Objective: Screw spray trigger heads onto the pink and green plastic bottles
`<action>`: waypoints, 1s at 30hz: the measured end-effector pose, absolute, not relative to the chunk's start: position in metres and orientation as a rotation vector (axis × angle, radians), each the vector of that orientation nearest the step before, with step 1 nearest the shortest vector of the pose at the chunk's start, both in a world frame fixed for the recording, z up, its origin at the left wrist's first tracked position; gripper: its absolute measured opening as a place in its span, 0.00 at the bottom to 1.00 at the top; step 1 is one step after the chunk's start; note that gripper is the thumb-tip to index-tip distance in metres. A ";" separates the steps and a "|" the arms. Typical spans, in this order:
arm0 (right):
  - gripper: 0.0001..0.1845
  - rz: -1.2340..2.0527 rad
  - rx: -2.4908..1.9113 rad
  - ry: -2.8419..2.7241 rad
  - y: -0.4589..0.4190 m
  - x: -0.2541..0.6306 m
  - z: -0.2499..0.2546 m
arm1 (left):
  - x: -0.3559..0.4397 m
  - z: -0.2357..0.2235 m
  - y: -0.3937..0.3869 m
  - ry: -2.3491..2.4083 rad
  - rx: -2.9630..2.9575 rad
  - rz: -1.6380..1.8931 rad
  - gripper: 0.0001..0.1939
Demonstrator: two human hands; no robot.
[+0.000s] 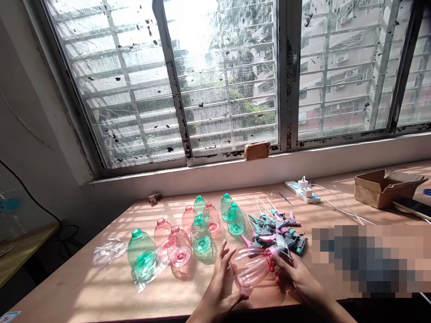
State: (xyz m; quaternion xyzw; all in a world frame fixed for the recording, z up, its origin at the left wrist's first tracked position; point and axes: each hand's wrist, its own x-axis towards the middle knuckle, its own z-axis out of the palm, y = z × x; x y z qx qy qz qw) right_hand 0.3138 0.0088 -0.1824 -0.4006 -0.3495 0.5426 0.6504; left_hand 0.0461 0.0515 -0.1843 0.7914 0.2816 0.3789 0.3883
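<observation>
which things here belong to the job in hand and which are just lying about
Likely part of the job:
held pink bottle
standing green bottles
standing pink bottles
heaped spray heads

Seemingly lying about:
power strip
cardboard box
brown block

A wide, grey metal-framed sliding window (229, 89) with barred panes stands above a pale sill bearing a brown, rounded-edged block (257, 152). Below, a long white power strip (293, 187) holds two white plugs; an open brown cardboard box (372, 194) lies right, beside a flat dark slab (415, 207).
</observation>
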 end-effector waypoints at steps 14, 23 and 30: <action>0.32 1.233 -0.899 -0.798 0.012 0.318 -0.190 | 0.048 -0.173 0.047 0.775 1.900 0.852 0.56; 0.31 1.239 -0.878 -0.779 0.015 0.319 -0.194 | 0.048 -0.152 0.030 0.650 1.820 0.859 0.38; 0.31 1.194 -0.913 -0.796 0.012 0.317 -0.190 | 0.043 -0.168 0.036 0.773 2.066 0.941 0.59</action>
